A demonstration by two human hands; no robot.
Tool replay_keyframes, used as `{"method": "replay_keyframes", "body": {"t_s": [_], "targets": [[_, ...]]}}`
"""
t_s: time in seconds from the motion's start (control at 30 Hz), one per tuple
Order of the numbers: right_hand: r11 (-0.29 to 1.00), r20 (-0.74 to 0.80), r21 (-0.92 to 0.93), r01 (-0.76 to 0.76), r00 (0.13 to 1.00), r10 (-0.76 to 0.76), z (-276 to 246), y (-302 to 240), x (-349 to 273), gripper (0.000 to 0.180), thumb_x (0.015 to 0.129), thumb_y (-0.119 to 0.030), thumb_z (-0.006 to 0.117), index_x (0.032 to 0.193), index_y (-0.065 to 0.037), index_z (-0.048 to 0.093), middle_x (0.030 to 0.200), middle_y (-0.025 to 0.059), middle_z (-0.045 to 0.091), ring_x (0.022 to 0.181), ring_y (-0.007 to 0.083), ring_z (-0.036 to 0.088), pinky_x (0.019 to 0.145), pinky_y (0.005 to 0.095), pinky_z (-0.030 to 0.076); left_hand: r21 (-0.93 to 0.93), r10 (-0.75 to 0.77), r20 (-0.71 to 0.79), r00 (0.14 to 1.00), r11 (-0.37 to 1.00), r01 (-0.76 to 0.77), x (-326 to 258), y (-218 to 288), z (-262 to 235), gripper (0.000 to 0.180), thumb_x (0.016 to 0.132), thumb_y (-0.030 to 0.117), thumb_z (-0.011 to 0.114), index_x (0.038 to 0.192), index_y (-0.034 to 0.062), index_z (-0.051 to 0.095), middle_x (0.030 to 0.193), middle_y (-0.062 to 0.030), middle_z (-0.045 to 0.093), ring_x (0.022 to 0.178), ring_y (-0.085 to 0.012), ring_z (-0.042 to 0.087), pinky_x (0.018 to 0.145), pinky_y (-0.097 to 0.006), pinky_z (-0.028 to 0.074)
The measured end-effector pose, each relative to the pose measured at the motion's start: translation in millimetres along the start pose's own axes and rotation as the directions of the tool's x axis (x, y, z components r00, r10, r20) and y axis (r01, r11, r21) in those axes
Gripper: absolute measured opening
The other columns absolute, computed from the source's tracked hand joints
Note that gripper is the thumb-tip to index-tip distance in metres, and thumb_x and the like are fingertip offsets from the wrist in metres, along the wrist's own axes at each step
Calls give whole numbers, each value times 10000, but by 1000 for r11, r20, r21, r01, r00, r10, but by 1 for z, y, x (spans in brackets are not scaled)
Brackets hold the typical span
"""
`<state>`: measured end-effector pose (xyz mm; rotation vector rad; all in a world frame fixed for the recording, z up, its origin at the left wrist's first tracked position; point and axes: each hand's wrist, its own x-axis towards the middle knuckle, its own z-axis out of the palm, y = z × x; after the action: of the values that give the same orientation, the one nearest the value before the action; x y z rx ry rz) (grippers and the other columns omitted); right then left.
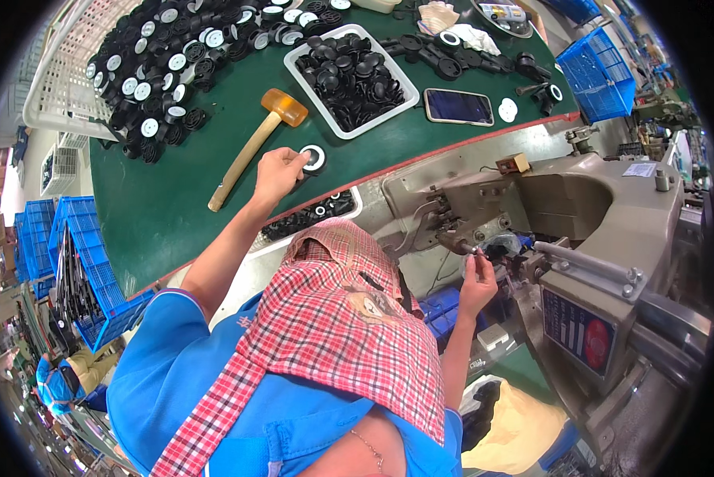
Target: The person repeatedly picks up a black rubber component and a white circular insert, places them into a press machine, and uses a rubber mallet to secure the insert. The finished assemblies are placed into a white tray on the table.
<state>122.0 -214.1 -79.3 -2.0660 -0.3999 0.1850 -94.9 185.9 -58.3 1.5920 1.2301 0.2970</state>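
My left hand (277, 175) is over the green table, its fingers closed on the edge of a small wheel (314, 160) with a white ring and black centre. A mallet (250, 155) with an amber head and wooden handle lies just beyond that hand. At the right, my right hand (477, 286) is raised beside the working end of a large grey-beige machine (603, 199). Its thumb and fingers pinch together at something small, which I cannot make out. A piece of clear plastic (504, 243) hangs on the machine close to those fingertips.
A white tray (409, 94) of black caps stands on the table (158, 230), near a phone (459, 107). Black-and-white wheels (142, 91) are heaped far left by a white basket (47, 87). A tray of parts (317, 211) sits below the table edge. Blue crates (95, 262) stand left.
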Motion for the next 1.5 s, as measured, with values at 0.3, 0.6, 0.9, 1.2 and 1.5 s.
{"method": "replay_keyframes", "body": {"t_s": [0.3,0.6,0.9,1.2,1.5], "targets": [[962,121,-228,151,985,-126,23,-36,-41,339,931,-106,654,1250,9,648,913,111,662,779,219,640,710,352,522,-131,-64,-195,979,991,39,-12,-2,21,342,903,296,722,774,-15,663,604,-6,575,527,-69,485,471,-262,355],[763,556,427,485,525,-644,221,-137,37,735,801,-96,756,1454,-26,426,1357,230,541,1224,418,520,1039,440,439,157,-88,103,991,985,71,13,7,-5,486,839,440,735,705,-27,709,564,-80,629,537,-148,603,552,-317,483],[796,535,309,520,597,-598,286,-150,26,634,633,-211,888,1183,-99,592,1118,97,651,1012,345,592,889,442,438,770,595,-207,777,589,-246,29,-42,-63,437,897,373,702,1153,42,575,1004,-155,622,923,-340,620,756,-447,514],[819,474,220,530,676,-564,292,-146,19,606,653,-266,884,1166,-102,606,1062,109,658,989,335,588,876,450,439,92,309,-96,946,949,-301,-104,13,-87,274,978,224,605,1109,-4,530,711,-203,641,636,-439,625,553,-469,488],[783,448,175,597,660,-603,294,-149,17,611,644,-257,888,1168,-98,617,1075,89,653,981,333,604,858,448,453,325,422,-158,893,876,-356,-115,3,-62,291,966,246,629,984,11,458,675,-222,614,652,-436,637,544,-483,486]]}}
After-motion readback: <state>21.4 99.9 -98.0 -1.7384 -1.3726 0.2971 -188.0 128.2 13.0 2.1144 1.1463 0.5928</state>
